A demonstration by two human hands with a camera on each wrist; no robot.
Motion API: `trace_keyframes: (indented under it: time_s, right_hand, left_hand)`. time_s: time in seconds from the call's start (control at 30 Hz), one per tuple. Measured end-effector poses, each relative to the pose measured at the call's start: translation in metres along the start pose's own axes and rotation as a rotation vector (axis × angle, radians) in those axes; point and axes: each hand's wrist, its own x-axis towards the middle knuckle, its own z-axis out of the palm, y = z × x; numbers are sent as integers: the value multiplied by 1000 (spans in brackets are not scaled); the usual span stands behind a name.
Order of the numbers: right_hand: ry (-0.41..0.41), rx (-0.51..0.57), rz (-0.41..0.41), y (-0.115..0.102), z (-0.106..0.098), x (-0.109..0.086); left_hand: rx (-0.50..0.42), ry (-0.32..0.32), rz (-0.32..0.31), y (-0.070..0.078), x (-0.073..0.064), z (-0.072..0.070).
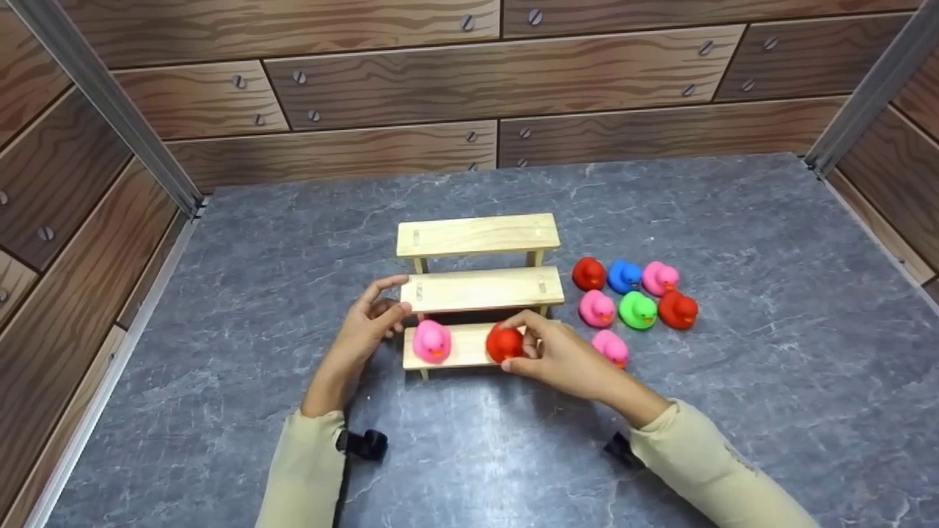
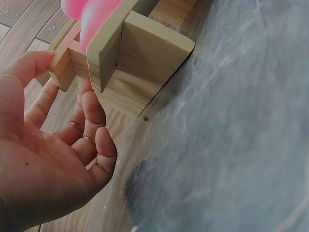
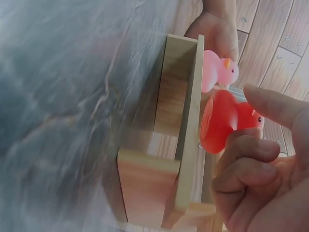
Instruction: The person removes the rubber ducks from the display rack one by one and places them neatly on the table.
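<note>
A three-step wooden stand point(image 1: 480, 290) is on the grey surface. My left hand point(image 1: 359, 326) pinches the left end of its middle step between thumb and forefinger; in the left wrist view the other fingers point(image 2: 104, 145) are loosely bent beside the lower step. A pink rubber duck point(image 1: 431, 342) sits at the left of the lowest step. With thumb and fingers, my right hand point(image 1: 565, 356) grips a red rubber duck point(image 1: 505, 343) at that step's right part. In the right wrist view the red duck point(image 3: 224, 123) is tilted, its base partly showing beside the board point(image 3: 190, 125).
Right of the stand are several more ducks, among them a blue duck point(image 1: 624, 276), a green duck point(image 1: 637, 310) and a red duck point(image 1: 678, 309). One pink duck point(image 1: 610, 347) is partly behind my right hand. Wood-patterned walls point(image 1: 440, 81) enclose the back and sides.
</note>
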Motion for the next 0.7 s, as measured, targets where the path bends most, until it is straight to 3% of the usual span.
trace_keyframes:
  time_s: [0.7]
  right_hand:
    - [-8,90,28,14,-54,-28]
  left_hand:
    - [-1,-21,0,0,0,-1]
